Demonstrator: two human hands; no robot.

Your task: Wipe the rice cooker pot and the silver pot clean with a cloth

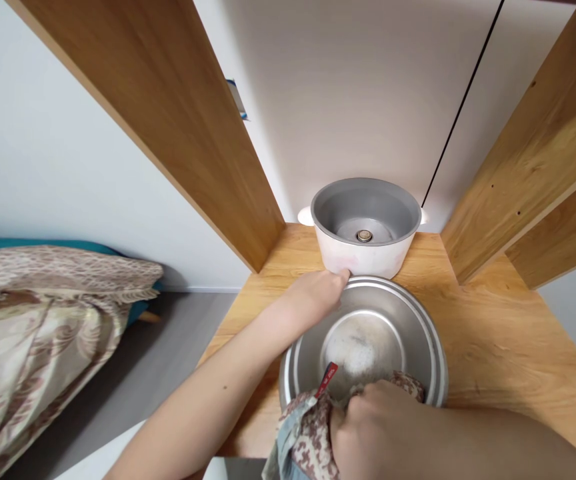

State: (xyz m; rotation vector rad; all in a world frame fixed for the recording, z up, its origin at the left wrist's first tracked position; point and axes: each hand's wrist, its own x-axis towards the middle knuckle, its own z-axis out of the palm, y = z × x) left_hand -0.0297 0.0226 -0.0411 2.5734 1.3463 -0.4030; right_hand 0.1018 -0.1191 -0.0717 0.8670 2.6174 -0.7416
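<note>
The right hand (393, 423) is clenched around a bunched patterned cloth (308, 433), brown and cream with a grey-blue fold and a small red tag, pressed against the near inner wall of a steel bowl (368, 340). The left hand (318, 297) grips the bowl's far-left rim, fingers curled over the edge, its fingertips just touching the white cooker body (363, 227) behind.

The bowl is round, dull silver, with 1 stepped ring inside and a flat bottom showing pale smears. It sits upright, mouth facing up, on the wooden shelf (493, 347), near the shelf's front edge and roughly midway between its side panels.

The cooker body, white outside and grey inside with a round metal button at its centre, stands at the shelf's back edge, touching or almost touching the bowl. A patterned bedcover (43, 300) lies far left, below the shelf.
</note>
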